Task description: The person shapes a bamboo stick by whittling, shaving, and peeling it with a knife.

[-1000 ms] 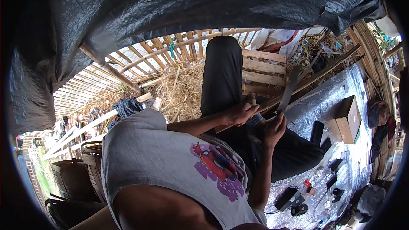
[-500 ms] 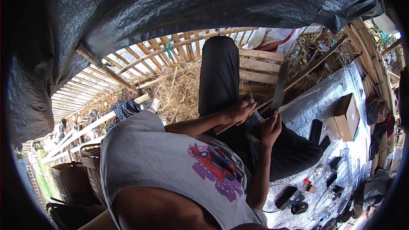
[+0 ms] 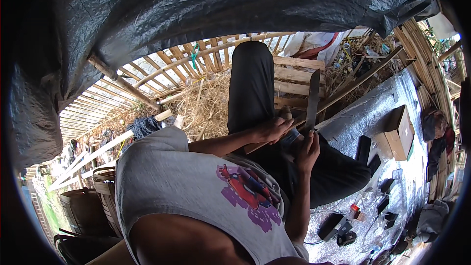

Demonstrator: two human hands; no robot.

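Observation:
My left hand (image 3: 273,129) is closed on the near end of a long bamboo strip (image 3: 354,81) that slants away to the upper right over my black-trousered lap. Just right of it, my right hand (image 3: 307,151) grips the handle of a long flat knife (image 3: 313,97), whose blade stands nearly upright against the strip. The two hands are almost touching. My grey printed shirt fills the lower middle of the view.
A silvery mat (image 3: 377,113) on the right carries a cardboard box (image 3: 398,132), black devices (image 3: 335,226) and cables. Dry straw (image 3: 208,109) and wooden slats (image 3: 296,75) lie ahead, under a black tarp (image 3: 196,10). Another person (image 3: 434,128) is at the right edge. Baskets (image 3: 84,207) stand lower left.
The knife blade has swung from a rightward lean to nearly upright and shifted left. Both hands have stayed together on my lap.

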